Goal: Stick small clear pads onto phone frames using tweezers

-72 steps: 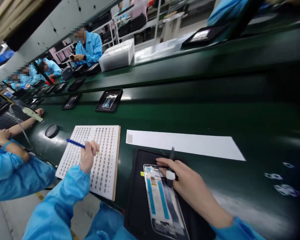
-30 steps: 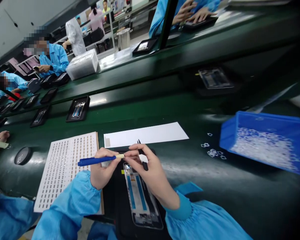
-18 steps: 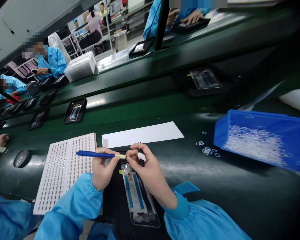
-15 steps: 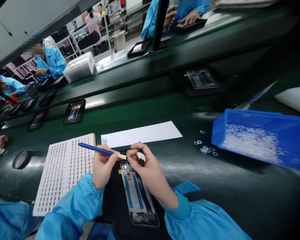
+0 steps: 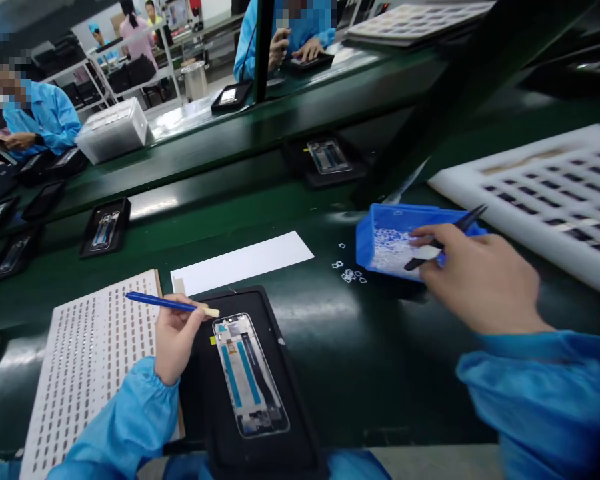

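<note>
My left hand (image 5: pixel 174 339) is closed around a blue stick tool (image 5: pixel 163 303) with a pale tip. The tip hovers just above the top of a phone frame (image 5: pixel 250 377) lying in a black tray (image 5: pixel 280 427). My right hand (image 5: pixel 475 277) is far to the right, closed on black tweezers (image 5: pixel 473 217). The tweezers' points reach into a blue bin (image 5: pixel 375 230) holding several small clear parts. A few of those parts (image 5: pixel 349 273) lie loose on the belt beside the bin.
A white perforated board (image 5: pixel 80 360) lies left of the tray, a white paper strip (image 5: pixel 245 260) behind it. A white foam tray (image 5: pixel 545 193) with slots sits at the right. More black trays with phone frames (image 5: pixel 105 227) ride the green belt. People in blue coats work opposite.
My right hand left the phone frame and swung right to the blue bin with the tweezers. My left hand stayed by the frame's top. The camera view turned right.
</note>
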Tool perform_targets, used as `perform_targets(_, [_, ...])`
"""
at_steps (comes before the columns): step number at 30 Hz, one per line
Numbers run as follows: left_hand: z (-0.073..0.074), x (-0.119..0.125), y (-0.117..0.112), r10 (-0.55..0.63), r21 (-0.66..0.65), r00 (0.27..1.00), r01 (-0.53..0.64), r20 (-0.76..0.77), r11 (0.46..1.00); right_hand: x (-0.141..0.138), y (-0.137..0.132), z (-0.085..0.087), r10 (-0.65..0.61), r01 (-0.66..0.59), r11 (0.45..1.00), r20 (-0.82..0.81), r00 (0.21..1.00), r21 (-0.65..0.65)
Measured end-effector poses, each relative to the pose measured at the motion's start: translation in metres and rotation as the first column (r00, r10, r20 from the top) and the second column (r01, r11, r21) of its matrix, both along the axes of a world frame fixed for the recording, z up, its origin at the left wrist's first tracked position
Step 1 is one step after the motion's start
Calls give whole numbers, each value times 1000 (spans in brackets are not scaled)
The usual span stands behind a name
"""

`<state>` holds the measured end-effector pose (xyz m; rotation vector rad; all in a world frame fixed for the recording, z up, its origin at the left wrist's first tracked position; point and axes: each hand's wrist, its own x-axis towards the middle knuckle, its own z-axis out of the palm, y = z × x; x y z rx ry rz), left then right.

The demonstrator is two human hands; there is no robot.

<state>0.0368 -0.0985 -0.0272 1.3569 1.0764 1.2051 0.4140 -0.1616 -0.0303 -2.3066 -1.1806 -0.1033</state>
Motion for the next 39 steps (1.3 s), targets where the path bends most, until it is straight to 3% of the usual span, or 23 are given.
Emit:
perform_targets(3, [-2, 0, -1, -31, 42, 985, 39, -167, 998, -15, -3, -2, 121, -131, 988, 112, 986, 87])
perform_targets(5, [-3, 1, -2, -61, 79, 957, 87, -283, 993, -47, -1, -3, 202, -211, 953, 65, 977, 216])
perform_targets(6, [-4, 2, -3, -82, 94, 940, 119, -331, 988, -66, 0, -4, 299, -288, 925, -6, 954, 249])
perform_targets(8, [-5, 5, -4, -126, 119, 901, 191, -414, 974, -105, 6, -9, 579, -532, 801, -130, 805, 276])
perform_targets(9, [-6, 6, -4, -139, 132, 882, 220, -451, 967, -122, 10, -12, 662, -615, 745, -173, 729, 260])
perform_targets(12, [-9, 10, -4, -146, 161, 832, 270, -535, 949, -157, 21, -27, 804, -763, 594, -232, 548, 255])
perform_targets(14, [-13, 12, -3, -149, 156, 813, 282, -563, 947, -166, 26, -36, 839, -798, 540, -246, 485, 269])
perform_targets(20, [-19, 12, -3, -184, 100, 774, 304, -606, 947, -164, 24, -44, 827, -799, 544, -323, 459, 256])
perform_targets(27, [-18, 13, -2, -154, 149, 727, 334, -670, 931, -165, 23, -42, 827, -790, 546, -333, 453, 280])
perform_targets(36, [-11, 23, -6, -76, 222, 485, 528, -871, 820, -164, 21, -46, 821, -786, 553, -338, 459, 276])
perform_targets(39, [-16, 23, -6, -105, 210, 504, 529, -857, 822, -163, 21, -46, 824, -790, 549, -336, 456, 274])
